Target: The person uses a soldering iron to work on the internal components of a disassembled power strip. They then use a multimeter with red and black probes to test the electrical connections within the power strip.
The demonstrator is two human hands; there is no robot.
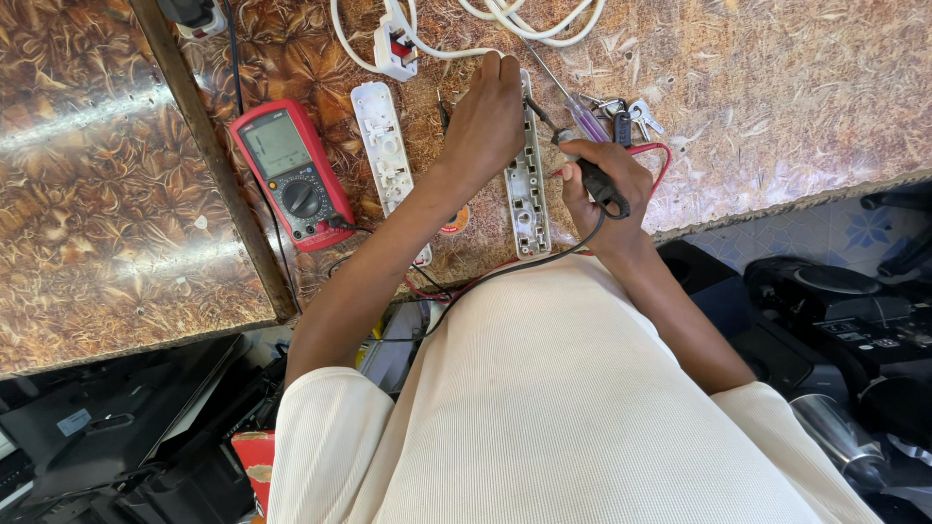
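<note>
Both hands (544,146) on open power strip (527,194)

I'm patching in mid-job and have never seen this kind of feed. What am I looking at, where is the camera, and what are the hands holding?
This is one picture from a camera worn on a person's head, looking down over their cream shirt at a patterned brown worktop. There is no machine, just two bare hands. The left hand presses on an opened white power strip base. The right hand grips a black test probe, tip toward the strip. The strip's separated cover lies beside it, then a red multimeter. Further back are a white plug with cable, a screwdriver and some keys.
</note>
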